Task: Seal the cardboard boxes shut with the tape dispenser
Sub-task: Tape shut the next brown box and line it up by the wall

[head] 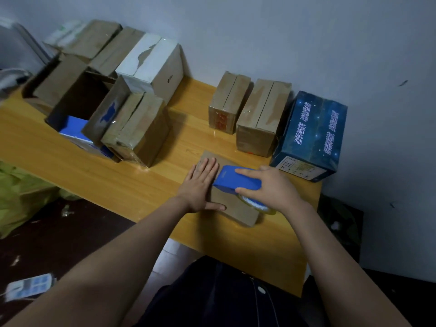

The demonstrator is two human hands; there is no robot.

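Both hands work one low cardboard box [234, 210] near the counter's [118, 175] near right edge: the left hand [200, 185] lies flat, fingers straight, on its top, likely steadying it, while the right hand [271, 187] grips the blue tape dispenser [236, 179] resting on it.

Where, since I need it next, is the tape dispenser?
Head view, centre-right: tape dispenser in the right hand, atop the flat box, left hand beside it.

dispenser [237, 181] on box [232, 208], box on table [141, 185]
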